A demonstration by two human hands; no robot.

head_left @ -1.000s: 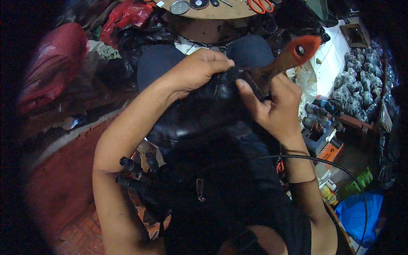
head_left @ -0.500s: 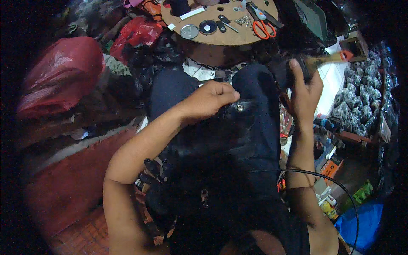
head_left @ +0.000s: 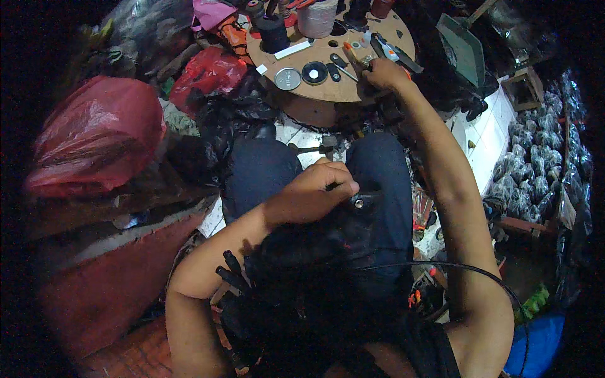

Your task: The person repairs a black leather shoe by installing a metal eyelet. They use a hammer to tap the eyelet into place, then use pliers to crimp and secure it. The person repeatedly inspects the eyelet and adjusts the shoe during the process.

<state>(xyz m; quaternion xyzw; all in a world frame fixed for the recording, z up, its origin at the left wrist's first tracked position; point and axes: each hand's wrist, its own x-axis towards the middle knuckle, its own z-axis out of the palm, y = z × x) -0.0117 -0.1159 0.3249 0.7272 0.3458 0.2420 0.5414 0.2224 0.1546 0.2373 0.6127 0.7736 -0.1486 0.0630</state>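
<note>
My left hand (head_left: 321, 191) is closed over my lap, thumb and fingers pinching the edge of a black leather-like piece (head_left: 334, 233). A round metal snap (head_left: 358, 203) sits on it just beside my thumb. Much of the piece merges with my dark clothes. My right hand (head_left: 386, 74) is stretched out to the right edge of the round wooden table, closed on a brush (head_left: 355, 55). The brush's orange-tipped handle points away to the left; its head is hidden by my hand. Scissors lie partly hidden under that hand.
On the wooden table (head_left: 343, 94) are a round tin (head_left: 287, 79), a black disc (head_left: 314, 73), a white thread spool (head_left: 317, 19) and a black spool (head_left: 272, 33). Red plastic bags (head_left: 101, 135) lie left. A green dustpan (head_left: 463, 47) and plastic-wrapped items (head_left: 529, 157) are right.
My right hand has moved forward and left with the brush, from beside my knee to the table. My left hand keeps its pinch. The view has tilted up slightly.
</note>
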